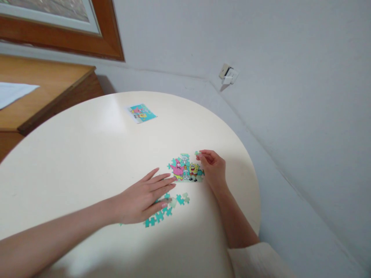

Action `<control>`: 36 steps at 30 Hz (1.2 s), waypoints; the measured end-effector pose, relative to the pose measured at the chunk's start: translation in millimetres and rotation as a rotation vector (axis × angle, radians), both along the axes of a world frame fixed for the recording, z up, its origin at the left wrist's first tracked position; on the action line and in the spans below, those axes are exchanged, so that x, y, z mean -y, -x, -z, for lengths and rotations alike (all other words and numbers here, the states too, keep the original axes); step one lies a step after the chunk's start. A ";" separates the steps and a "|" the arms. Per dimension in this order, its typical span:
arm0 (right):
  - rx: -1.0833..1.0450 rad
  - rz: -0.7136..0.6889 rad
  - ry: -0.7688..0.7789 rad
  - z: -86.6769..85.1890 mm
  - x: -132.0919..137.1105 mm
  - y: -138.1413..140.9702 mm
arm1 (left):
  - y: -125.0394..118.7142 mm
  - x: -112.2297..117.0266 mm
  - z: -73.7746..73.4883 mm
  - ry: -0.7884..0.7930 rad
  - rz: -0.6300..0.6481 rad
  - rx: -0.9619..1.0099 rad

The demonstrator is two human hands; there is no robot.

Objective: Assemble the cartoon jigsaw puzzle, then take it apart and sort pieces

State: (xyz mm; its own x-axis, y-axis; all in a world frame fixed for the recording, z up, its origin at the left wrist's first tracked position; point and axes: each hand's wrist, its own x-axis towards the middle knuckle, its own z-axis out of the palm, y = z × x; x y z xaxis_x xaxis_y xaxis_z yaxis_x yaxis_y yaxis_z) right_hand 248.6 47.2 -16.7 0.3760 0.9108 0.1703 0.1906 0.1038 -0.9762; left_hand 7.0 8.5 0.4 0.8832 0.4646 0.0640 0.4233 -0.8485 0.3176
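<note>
A partly joined jigsaw puzzle [185, 168] with cartoon figures lies on the round white table [87, 166]. My right hand [213, 166] is at its upper right edge, thumb and fingers pinched on a small pale green puzzle piece [197, 153]. Fingers spread, my left hand [146, 197] reaches across the puzzle's lower left corner, its fingertips at the pink figure. Loose turquoise puzzle pieces [158, 217] lie below and partly under that hand, which hides some of them. More loose pieces [182, 198] lie just right of its fingertips.
A picture card [142, 113] with the same cartoon figures lies near the table's far edge. Behind to the left stands a wooden desk [52, 77] with a white paper [16, 92]. A plug in a socket [228, 74] sits on the wall beyond the table.
</note>
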 end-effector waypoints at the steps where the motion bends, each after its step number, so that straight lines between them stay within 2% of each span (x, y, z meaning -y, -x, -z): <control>1: 0.007 0.001 0.002 -0.1 0.0 0.0 | -0.2 0.1 -0.3 0.003 -0.001 0.000; 19: 0.064 -0.003 0.037 3.0 -0.9 -3.6 | 0.8 -0.3 0.7 -0.014 0.001 -0.022; 36: 0.032 -0.001 0.007 -3.4 1.6 -0.8 | 0.8 -0.4 1.3 -0.023 0.002 -0.009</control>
State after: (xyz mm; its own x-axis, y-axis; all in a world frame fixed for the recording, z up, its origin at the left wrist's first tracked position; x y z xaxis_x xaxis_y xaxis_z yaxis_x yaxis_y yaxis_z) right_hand 249.4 45.7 -13.3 0.3698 0.9123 0.1759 0.2212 0.0974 -0.9703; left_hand 6.1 8.9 -0.9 0.8846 0.4616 0.0666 0.4246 -0.8563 0.2941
